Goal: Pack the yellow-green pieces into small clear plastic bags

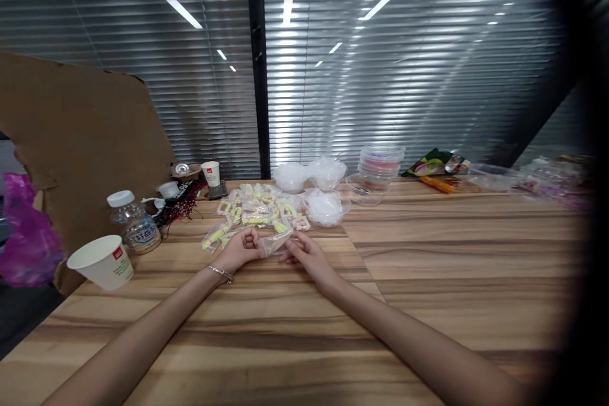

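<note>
Head view: left hand (238, 251) and right hand (311, 259) pinch a bag (275, 243) between them, its long axis roughly along the desk's far edge (428, 185).

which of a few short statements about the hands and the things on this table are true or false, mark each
1. The left hand and right hand are both on one clear bag. True.
2. The bracelet is on the right wrist. False: the bracelet is on the left wrist.
3. The bottle has a white cap. True.
4. The green packet is left of the bottle. False: the green packet is right of it.
</note>
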`<move>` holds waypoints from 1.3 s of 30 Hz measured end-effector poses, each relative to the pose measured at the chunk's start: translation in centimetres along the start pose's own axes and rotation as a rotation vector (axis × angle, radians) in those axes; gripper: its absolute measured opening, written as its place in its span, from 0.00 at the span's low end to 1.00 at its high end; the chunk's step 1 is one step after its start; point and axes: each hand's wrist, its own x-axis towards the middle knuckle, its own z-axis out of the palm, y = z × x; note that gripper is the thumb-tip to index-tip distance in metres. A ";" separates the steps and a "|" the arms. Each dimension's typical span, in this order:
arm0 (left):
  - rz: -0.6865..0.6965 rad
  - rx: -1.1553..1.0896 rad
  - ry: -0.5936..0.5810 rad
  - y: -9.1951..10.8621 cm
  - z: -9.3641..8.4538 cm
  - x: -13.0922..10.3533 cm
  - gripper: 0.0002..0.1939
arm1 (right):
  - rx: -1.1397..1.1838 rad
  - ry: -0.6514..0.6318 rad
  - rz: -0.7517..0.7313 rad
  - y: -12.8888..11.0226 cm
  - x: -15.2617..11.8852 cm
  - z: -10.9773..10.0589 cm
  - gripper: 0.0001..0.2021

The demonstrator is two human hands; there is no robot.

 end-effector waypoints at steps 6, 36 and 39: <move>-0.039 0.000 -0.101 -0.1 -0.2 -0.1 0.20 | -0.015 -0.002 -0.005 0.0 0.0 0.1 0.18; -0.109 -0.012 -0.144 0.0 0.5 -0.4 0.23 | -0.196 0.155 -0.098 0.3 0.3 -0.5 0.15; -0.098 -0.018 -0.139 -0.2 0.6 -0.4 0.22 | -0.181 0.150 -0.081 0.2 0.2 -0.3 0.16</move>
